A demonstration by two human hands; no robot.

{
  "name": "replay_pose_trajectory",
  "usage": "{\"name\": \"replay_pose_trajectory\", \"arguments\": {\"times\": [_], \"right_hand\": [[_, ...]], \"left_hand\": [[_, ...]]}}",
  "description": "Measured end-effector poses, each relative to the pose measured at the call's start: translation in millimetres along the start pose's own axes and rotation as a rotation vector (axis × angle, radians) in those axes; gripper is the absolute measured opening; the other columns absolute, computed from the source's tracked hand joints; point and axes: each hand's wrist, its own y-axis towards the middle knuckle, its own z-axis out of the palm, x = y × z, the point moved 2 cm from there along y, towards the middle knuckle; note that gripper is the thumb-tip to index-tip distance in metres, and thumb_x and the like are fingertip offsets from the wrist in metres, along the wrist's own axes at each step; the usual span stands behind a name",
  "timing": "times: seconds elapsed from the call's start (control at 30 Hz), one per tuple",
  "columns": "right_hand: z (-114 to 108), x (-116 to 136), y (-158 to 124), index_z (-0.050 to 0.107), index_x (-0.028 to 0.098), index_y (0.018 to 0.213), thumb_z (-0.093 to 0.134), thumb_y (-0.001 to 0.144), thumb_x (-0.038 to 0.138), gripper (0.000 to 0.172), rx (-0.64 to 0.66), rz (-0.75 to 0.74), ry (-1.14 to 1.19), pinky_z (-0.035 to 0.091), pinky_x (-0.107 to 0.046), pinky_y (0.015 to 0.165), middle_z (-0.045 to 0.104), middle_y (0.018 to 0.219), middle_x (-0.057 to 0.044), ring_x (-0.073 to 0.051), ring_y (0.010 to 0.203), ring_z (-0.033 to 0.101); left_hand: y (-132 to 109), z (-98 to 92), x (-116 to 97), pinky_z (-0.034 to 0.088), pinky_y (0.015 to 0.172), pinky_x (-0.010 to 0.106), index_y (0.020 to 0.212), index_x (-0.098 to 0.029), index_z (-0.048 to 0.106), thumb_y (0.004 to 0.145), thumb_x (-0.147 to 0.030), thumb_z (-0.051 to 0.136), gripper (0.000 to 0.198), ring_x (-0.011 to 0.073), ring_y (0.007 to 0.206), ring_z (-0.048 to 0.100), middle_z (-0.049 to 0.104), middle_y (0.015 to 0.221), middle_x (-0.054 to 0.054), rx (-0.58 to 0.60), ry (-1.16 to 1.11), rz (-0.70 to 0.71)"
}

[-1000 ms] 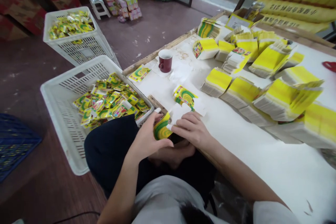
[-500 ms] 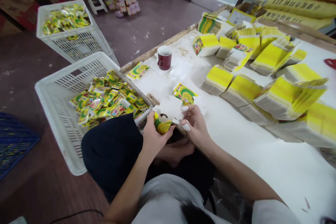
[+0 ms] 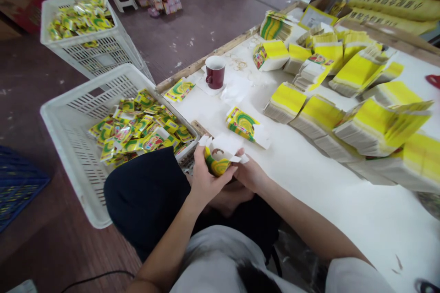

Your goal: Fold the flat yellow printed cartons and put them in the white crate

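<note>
My left hand (image 3: 206,178) is closed around a small yellow and green cardboard box (image 3: 217,165), held above my lap at the table's edge. The box's white flaps stand up and its top gapes, showing a rounded hole inside. At its right side my right hand (image 3: 250,171) grips the box, its fingertips partly hidden behind the flaps. Just beyond, a similar printed carton (image 3: 242,123) lies on the white table with a white flap sticking out.
A white crate (image 3: 79,146) of small yellow packets stands left of my knee, and another filled crate (image 3: 99,50) behind it. On the table are a maroon mug (image 3: 215,73), a flat packet (image 3: 179,90) and several stacks of flattened yellow cartons (image 3: 318,114).
My right hand has gone from pinching at the flaps to holding the box's right side, its fingers now behind it. The box has shifted slightly right and its opening shows more.
</note>
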Motion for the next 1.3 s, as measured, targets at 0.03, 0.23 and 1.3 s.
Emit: {"name": "replay_pose_trajectory", "arguments": {"times": [0.03,0.23,1.3], "right_hand": [[-1,1,0,0.065,0.02,0.111,0.052,0.079,0.083,0.072,-0.009,-0.072,-0.036,0.06,-0.038,0.078,0.074,0.1,-0.011,-0.025,0.088,0.071],[-3,0,-4,0.062,0.024,0.128,0.053,0.088,0.073,0.064,-0.081,-0.173,-0.172,0.055,-0.043,0.098,0.072,0.12,-0.009,-0.027,0.115,0.066],[-40,41,-6,0.063,0.023,0.12,0.055,0.096,0.026,0.026,0.107,-0.68,-1.223,0.049,-0.05,0.105,0.05,0.144,-0.019,-0.03,0.133,0.053]], "left_hand": [[2,-1.4,-1,0.048,0.107,0.041,0.144,-0.02,0.032,0.077,-0.042,0.079,0.085,0.0302,0.13,0.055,0.053,0.137,0.016,-0.019,0.003,-0.004],[-1,0.2,-3,0.055,0.082,0.031,0.124,-0.024,0.045,0.077,-0.032,0.076,0.056,0.0217,0.096,0.067,0.062,0.107,0.006,0.05,0.158,0.136],[34,-9.7,14,0.055,0.092,0.044,0.12,-0.022,0.058,0.065,-0.041,0.087,0.065,0.0308,0.1,0.072,0.074,0.108,0.009,0.182,0.221,0.159]]}}
